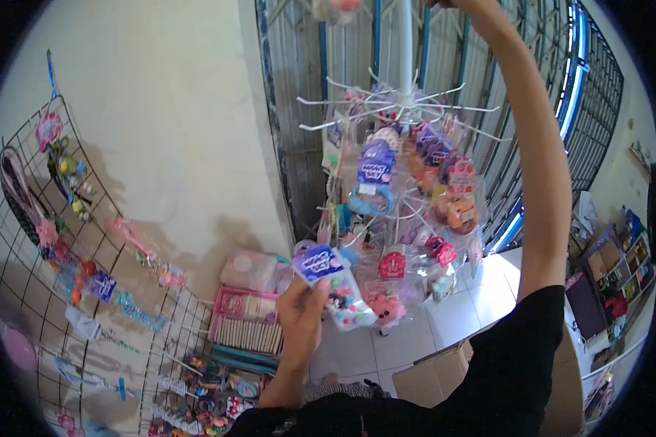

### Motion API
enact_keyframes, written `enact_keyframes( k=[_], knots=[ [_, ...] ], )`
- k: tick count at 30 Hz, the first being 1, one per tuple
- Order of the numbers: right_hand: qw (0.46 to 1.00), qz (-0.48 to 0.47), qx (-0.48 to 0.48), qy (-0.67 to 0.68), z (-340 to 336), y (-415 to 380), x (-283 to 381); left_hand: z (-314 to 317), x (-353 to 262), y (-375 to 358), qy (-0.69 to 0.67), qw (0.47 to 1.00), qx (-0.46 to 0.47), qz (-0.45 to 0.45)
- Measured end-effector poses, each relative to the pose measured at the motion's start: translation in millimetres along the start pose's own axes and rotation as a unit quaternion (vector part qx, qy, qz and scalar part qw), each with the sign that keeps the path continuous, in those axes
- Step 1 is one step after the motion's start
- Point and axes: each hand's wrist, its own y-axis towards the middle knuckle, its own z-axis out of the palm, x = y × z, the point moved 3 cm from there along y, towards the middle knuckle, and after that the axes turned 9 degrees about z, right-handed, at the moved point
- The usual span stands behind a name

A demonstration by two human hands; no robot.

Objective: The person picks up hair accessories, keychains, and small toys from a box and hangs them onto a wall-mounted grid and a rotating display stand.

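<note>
My left hand (pixel 300 317) is closed on a clear packet of small colourful hair accessories (pixel 347 304) with a purple header card, held in front of the rotating rack. My right arm reaches up past the rack's pole, and my right hand (pixel 459 3) is cut off by the top edge, so its fingers hardly show. The white display rack (pixel 407 102) has bare hooks on its upper visible tier. Below them hang several carded packets, among them a blue hair band (pixel 372 200) under a purple card. A blurred pink-and-white item (pixel 335 9) hangs at the top.
To the left, a wire grid (pixel 87 218) on the wall carries hanging accessories. A pink basket (pixel 211 320) of stacked goods stands below it. An open cardboard box (pixel 434 375) sits on the tiled floor at my front right. Behind the rack is a folding metal gate (pixel 474 65).
</note>
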Motion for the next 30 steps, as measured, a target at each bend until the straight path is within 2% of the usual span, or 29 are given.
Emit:
enact_keyframes(
  k=[5, 7, 8, 10, 11, 12, 13, 15, 16, 18, 21, 23, 25, 26, 27, 29, 30],
  knots=[
    [0.999, 0.005, -0.013, -0.029, 6.3, -2.1, 9.8, 5.0, 7.9, 0.6, 0.0, 1.0, 0.024, -0.007],
    [0.985, -0.029, -0.137, -0.104, 5.5, -16.3, 17.4, 7.0, 9.5, 0.0, -0.01, 1.0, 0.025, -0.004],
    [0.984, -0.027, -0.141, -0.106, 6.4, -26.8, 20.7, 7.7, 9.8, -0.9, -0.011, 0.999, 0.03, -0.006],
    [0.96, -0.113, -0.15, -0.206, 6.2, -58.8, 32.8, 7.1, 10.8, -3.0, -0.018, 1.0, 0.014, -0.018],
    [0.981, -0.105, -0.076, -0.142, 9.9, -74.9, 26.4, 7.0, 11.6, -4.2, -0.021, 0.999, 0.021, -0.017],
    [0.946, -0.236, -0.094, -0.203, 19.8, -85.1, 3.7, 6.3, 12.2, -5.8, -0.012, 1.0, 0.02, -0.002],
    [0.967, -0.184, -0.066, -0.161, 31.6, -114.8, 2.8, 6.3, 12.9, -7.2, -0.003, 1.0, 0.018, 0.013],
    [0.967, -0.161, 0.11, -0.165, 53.3, -175.2, -9.6, 9.6, 10.8, -11.1, 0.033, 0.999, -0.001, 0.01],
    [0.951, -0.153, 0.211, -0.167, 60.6, -198.7, -15.6, 13.3, 6.9, -11.7, 0.071, 0.996, 0.032, 0.041],
    [0.927, -0.101, 0.34, -0.118, 72.6, -232.3, -31.4, 7.7, 11.8, -17.5, 0.126, 0.984, 0.1, 0.078],
    [0.934, -0.115, 0.328, -0.081, 68.8, -251.4, -53.7, 21.0, 9.5, -17.5, 0.151, 0.978, 0.13, 0.062],
    [0.95, -0.112, 0.285, -0.066, 54.3, -252.7, -56.7, 25.7, 18.1, -17.9, 0.141, 0.976, 0.162, 0.035],
    [0.976, -0.082, 0.203, -0.012, 27.1, -246.6, -56.1, 34.2, 16.4, -13.1, 0.039, 0.991, 0.118, 0.045],
    [0.985, -0.058, 0.164, -0.021, 7.6, -240.5, -52.6, 43.1, 11.0, -3.9, 0.089, 0.983, 0.127, 0.1],
    [0.992, -0.013, 0.124, -0.03, -12.0, -238.0, -58.3, 52.6, 10.9, 7.3, 0.084, 0.982, 0.14, 0.099],
    [0.997, 0.064, 0.03, -0.011, -44.5, -236.5, -66.4, 79.0, 0.0, 25.1, 0.268, 0.892, 0.178, 0.318],
    [0.997, 0.074, -0.017, 0.004, -56.9, -238.3, -82.4, 98.4, -3.7, 32.6, 0.274, 0.863, 0.217, 0.365]
  ],
)
